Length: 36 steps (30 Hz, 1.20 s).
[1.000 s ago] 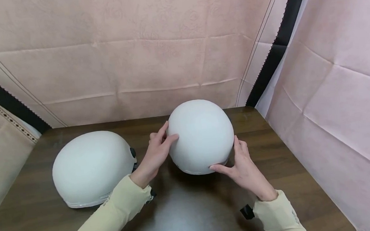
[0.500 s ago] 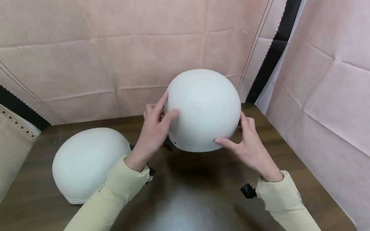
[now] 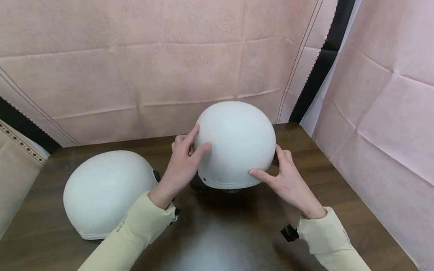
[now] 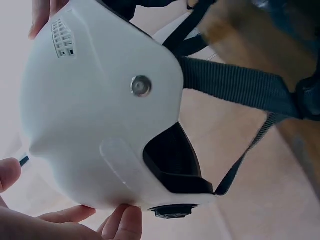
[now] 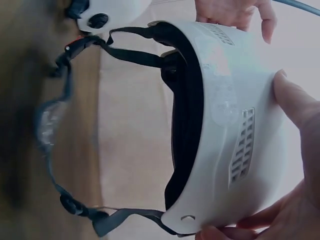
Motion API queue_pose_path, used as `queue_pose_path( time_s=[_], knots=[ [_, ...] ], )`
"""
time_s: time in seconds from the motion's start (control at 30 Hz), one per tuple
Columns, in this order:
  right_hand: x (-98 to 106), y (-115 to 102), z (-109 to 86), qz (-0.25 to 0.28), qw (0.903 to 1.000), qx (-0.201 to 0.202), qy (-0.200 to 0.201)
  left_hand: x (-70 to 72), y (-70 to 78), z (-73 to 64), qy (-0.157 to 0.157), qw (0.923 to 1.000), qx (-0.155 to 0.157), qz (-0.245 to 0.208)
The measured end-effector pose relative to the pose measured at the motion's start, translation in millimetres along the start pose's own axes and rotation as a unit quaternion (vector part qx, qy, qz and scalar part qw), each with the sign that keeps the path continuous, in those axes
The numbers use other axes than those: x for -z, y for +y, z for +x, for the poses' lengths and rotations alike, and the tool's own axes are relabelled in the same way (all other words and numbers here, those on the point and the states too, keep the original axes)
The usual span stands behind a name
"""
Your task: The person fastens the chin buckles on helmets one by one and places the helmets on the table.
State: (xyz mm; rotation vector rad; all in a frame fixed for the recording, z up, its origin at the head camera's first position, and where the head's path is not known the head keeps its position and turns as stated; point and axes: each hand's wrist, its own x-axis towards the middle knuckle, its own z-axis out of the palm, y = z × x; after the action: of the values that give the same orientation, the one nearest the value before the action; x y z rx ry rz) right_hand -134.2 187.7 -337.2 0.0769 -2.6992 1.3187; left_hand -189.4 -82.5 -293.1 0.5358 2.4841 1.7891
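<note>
Both hands grip a white helmet from its two sides, tilted slightly above the far part of the table. My left hand holds its left side, thumb on the shell. My right hand holds the lower right side, its thumb near the rim. In the left wrist view the helmet shows a vent grille, a rivet and a black adjuster knob. A dark chin strap hangs from the helmet in the right wrist view, where the black inner lining also shows.
A second white helmet sits on the left of the brown wooden table, close to my left forearm. Pink cloth walls stand behind and to the right. Each wrist carries a small black device.
The held helmet has risen from the table and then come partway down, its rim now showing more. Both hands moved with it. The second helmet stays where it was.
</note>
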Motion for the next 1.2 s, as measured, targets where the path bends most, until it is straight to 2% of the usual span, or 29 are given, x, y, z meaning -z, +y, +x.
queue_pose_path(
  time_s=[0.13,0.37,0.7,0.87,1.2],
  knots=[
    [-11.3,9.8,-3.1,-0.003,0.9997,-0.008,-0.021,-3.0,-13.5,-3.3,-0.011,0.9994,0.027,0.019],
    [-31.6,22.2,-9.3,0.026,0.9987,-0.007,-0.043,-9.2,-31.3,-10.4,-0.023,0.9948,0.068,0.072],
    [-51.0,35.4,-20.3,-0.021,0.9974,-0.044,-0.054,-24.4,-57.7,-19.7,-0.030,0.9891,0.112,0.091],
    [-56.4,39.1,-24.2,-0.022,0.9959,-0.059,-0.065,-29.8,-64.7,-21.4,-0.029,0.9876,0.116,0.101],
    [-60.1,40.4,-24.7,-0.046,0.9946,-0.069,-0.062,-30.6,-70.8,-19.3,-0.033,0.9872,0.117,0.103]
  ],
)
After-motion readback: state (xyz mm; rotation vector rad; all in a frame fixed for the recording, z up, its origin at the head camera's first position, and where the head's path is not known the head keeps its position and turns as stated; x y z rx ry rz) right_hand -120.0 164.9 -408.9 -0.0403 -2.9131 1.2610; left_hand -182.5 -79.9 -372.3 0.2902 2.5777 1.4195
